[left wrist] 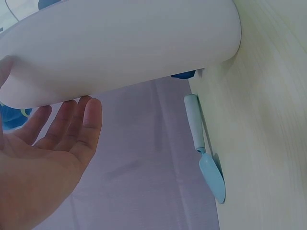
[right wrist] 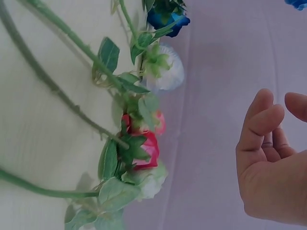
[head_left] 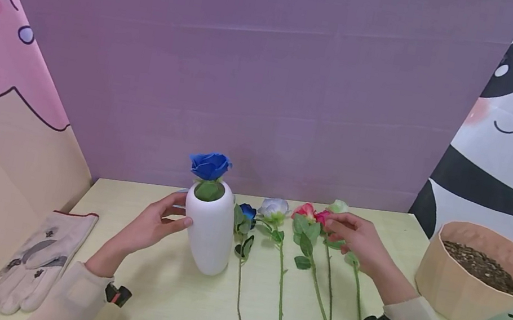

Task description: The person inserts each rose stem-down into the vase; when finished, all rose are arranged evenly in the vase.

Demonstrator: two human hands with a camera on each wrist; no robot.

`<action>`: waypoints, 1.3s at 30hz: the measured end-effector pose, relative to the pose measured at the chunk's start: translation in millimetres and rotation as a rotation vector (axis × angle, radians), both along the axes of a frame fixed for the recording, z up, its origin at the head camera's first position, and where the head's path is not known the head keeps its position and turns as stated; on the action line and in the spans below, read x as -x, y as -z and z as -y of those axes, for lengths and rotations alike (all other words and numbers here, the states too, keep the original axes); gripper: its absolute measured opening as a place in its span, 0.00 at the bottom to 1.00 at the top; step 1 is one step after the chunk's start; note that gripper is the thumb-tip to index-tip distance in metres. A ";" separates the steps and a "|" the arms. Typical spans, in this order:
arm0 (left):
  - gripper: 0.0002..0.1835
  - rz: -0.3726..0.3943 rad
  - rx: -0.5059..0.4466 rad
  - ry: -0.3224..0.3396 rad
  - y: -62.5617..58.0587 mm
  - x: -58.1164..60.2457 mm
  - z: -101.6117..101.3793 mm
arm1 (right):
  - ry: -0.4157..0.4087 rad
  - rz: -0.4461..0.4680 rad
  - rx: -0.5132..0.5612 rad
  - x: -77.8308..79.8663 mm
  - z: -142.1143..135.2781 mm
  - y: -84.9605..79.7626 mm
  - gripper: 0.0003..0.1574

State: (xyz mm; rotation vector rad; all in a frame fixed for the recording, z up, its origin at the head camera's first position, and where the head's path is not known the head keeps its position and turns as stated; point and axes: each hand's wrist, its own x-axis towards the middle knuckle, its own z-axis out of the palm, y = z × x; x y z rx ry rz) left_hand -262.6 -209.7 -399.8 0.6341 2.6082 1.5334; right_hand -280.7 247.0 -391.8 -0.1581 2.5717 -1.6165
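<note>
A white vase (head_left: 208, 234) stands on the table, holding a blue rose (head_left: 210, 166) with green leaves at its mouth. My left hand (head_left: 147, 226) grips the vase's left side near the top, thumb at the front and fingers behind. In the left wrist view, its fingertips (left wrist: 92, 112) touch the white wall. My right hand (head_left: 360, 244) is over the flower heads at the right, fingers loosely bent; the right wrist view shows it apart from them and holding nothing. Beneath lie a dark pink rose (right wrist: 145, 151), a coral-pink flower (head_left: 305, 211) and a whitish-green flower (right wrist: 149, 181).
Right of the vase lie a blue rose (head_left: 248, 211) and a pale lilac flower (head_left: 274, 208), stems toward me. A light blue trowel (left wrist: 211, 177) lies behind the vase. Gloves (head_left: 44, 260) rest at the left; a peach pot (head_left: 452, 289) of dark soil stands right.
</note>
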 end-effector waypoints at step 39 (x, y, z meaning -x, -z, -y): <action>0.33 -0.007 0.000 0.003 1.6 2.9 0.5 | 0.030 0.112 -0.123 -4.4 -67.4 53.6 0.29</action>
